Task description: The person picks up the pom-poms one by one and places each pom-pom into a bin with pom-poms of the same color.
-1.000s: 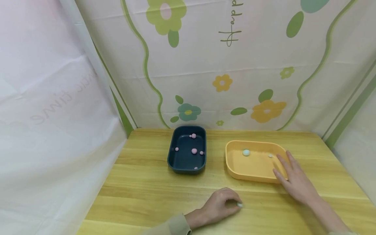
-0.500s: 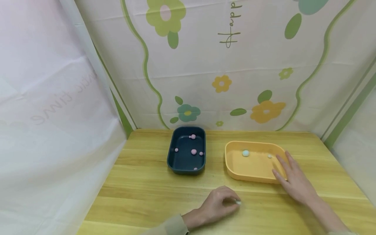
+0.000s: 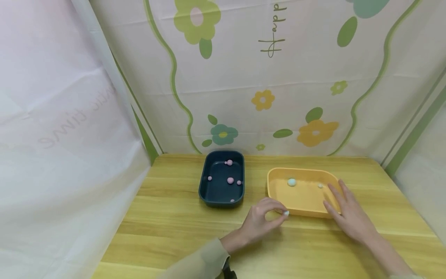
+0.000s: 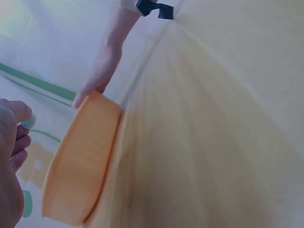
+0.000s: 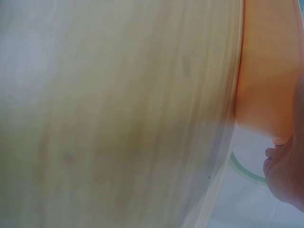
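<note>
My left hand (image 3: 258, 220) pinches a small pale-blue ball (image 3: 286, 213) between thumb and fingertips, over the near left rim of a yellow tray (image 3: 296, 198). In the left wrist view the same ball (image 4: 29, 122) shows at the fingertips. Inside the tray lie a larger pale-blue ball (image 3: 292, 182) and a smaller pale one (image 3: 320, 186). My right hand (image 3: 355, 219) rests at the tray's right end, fingers spread over the rim. The right wrist view shows part of that hand (image 5: 287, 175) beside the tray's orange-looking wall (image 5: 268, 71).
Left of the yellow tray stands a dark blue tray (image 3: 219, 192) with several pink balls, one of them (image 3: 230, 180) near its middle. Both are on a wooden table (image 3: 167, 217). A white flower-printed curtain (image 3: 226, 77) hangs behind, with more sheeting at the sides.
My left hand has moved forward from the bare table to the yellow tray's near rim, still pinching the pale-blue ball. The right hand has stayed at the tray's end.
</note>
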### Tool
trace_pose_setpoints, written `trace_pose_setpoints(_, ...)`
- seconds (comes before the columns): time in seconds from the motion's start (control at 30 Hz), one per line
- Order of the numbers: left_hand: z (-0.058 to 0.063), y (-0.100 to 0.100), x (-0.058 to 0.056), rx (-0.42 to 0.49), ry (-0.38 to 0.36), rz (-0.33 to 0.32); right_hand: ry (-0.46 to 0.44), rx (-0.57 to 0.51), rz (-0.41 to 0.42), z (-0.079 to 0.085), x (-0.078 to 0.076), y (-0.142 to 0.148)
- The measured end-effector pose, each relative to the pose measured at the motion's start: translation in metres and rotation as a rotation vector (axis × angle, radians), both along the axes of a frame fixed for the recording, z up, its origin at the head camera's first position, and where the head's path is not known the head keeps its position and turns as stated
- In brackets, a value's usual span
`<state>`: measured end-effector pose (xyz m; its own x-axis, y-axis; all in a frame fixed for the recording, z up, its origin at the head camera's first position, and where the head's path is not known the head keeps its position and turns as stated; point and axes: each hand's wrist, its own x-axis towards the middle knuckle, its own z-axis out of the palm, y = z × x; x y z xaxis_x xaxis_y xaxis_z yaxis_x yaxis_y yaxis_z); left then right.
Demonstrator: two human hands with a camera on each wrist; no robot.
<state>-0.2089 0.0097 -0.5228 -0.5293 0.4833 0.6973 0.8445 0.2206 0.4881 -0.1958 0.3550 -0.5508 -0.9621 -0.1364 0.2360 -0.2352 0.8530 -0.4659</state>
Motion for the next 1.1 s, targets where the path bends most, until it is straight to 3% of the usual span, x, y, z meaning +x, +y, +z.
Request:
trace_pose_setpoints(0.43,0.013,0.027,-0.022,-0.013,0.033,0.031,0.002,0.0,-0.006,0.001,0.001,0.001)
trace_pose_setpoints(0.77,0.02,0.046,-0.04,-0.016,-0.111,0.048,0.014,0.002,-0.006,0.001,-0.001,-0.002)
trace_pose_setpoints(1.1,0.018,0.058,-0.056,-0.068,-0.139,0.11,0.017,0.004,-0.006,-0.001,-0.001,0.0)
